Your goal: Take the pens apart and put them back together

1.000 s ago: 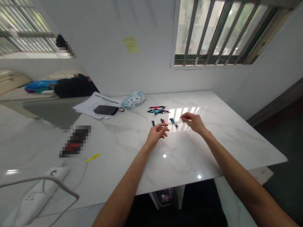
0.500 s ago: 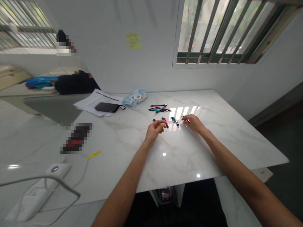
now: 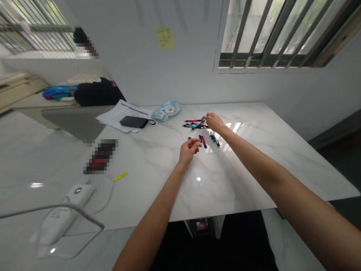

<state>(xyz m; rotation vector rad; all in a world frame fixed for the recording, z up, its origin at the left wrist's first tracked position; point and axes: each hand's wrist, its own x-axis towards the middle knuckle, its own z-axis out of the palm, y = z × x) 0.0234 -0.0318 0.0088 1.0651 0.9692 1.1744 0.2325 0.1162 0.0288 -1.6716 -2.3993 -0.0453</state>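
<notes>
left hand (image 3: 188, 150): fingers curled, nothing visibly held, just beside red pen (image 3: 204, 141) | right hand (image 3: 214, 122): fingertips closed at pen pile (image 3: 196, 124), grip unclear | marble table (image 3: 158, 165) under both | sticky note (image 3: 165, 38): writing unreadable

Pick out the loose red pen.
It's the red-and-black pen beside the left hand, lying apart from the tangled pen pile by the right hand.

"How do your arms lie?"

"Your left hand (image 3: 188, 151) is curled loosely, close in. Your right hand (image 3: 214, 122) reaches farther forward, with your right forearm (image 3: 270, 177) stretched out long."
</notes>
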